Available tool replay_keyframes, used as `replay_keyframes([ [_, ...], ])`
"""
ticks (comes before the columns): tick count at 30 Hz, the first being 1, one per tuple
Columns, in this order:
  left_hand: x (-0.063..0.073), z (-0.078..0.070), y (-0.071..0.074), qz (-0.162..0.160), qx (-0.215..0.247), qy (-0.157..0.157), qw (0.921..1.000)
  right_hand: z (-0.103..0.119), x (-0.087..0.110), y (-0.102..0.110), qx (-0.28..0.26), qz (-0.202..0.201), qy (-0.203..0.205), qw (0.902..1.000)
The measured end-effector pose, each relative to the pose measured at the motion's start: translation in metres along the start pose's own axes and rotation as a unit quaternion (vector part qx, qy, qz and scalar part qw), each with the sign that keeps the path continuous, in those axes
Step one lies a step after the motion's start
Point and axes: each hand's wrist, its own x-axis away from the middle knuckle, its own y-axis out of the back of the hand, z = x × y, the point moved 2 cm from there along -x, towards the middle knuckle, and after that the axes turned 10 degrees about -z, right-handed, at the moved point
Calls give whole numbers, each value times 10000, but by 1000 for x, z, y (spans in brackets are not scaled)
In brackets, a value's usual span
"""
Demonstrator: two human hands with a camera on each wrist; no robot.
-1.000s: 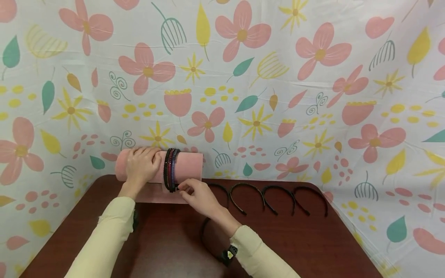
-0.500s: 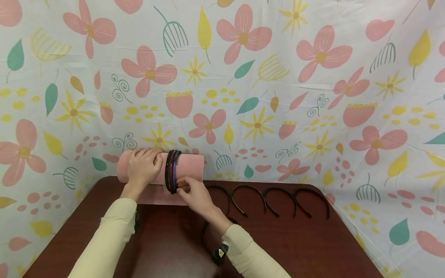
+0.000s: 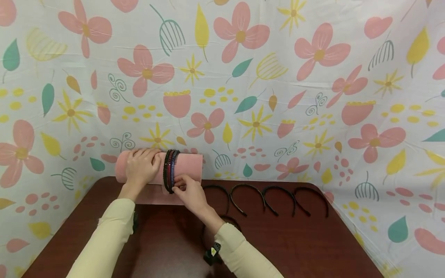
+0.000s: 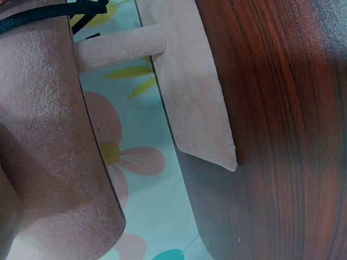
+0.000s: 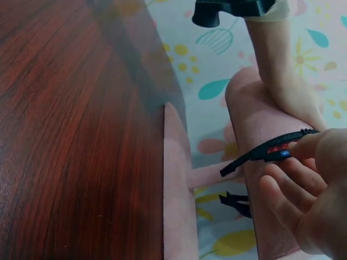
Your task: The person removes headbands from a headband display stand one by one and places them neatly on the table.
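A pink plush headband holder (image 3: 189,164), a padded roll on a stem and base, lies at the back left of the table. Several headbands (image 3: 168,170), black, red and blue, sit side by side around its middle. My left hand (image 3: 140,166) grips the roll left of them, fingers over its top. My right hand (image 3: 189,193) is at the headbands' lower front ends, thumb and fingers pinching the blue one. In the right wrist view, the right hand (image 5: 309,189) partly covers these ends. The left wrist view shows the bare roll (image 4: 43,119) and a dark headband end (image 4: 54,13).
Several dark headbands stand in a row to the right, among them a gold-trimmed headband (image 3: 247,186) and a black headband (image 3: 314,189). Another headband (image 3: 231,221) lies beneath my right forearm. A flowered cloth (image 3: 264,96) hangs behind the brown table (image 3: 295,247).
My right hand has shifted slightly left, closer against the headbands on the roll. More of the headband under the right forearm shows. My left hand keeps its place on the roll.
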Motion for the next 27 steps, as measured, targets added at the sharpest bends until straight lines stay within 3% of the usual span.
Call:
replay_keyframes([
  [8, -1, 0, -1, -14, 14, 5, 10000, 3, -2, 3, 90, -314, 79, 9994],
  [27, -2, -1, -1, 24, 52, 57, 10000, -8, 1, 21, 28, -385, -28, 9993],
])
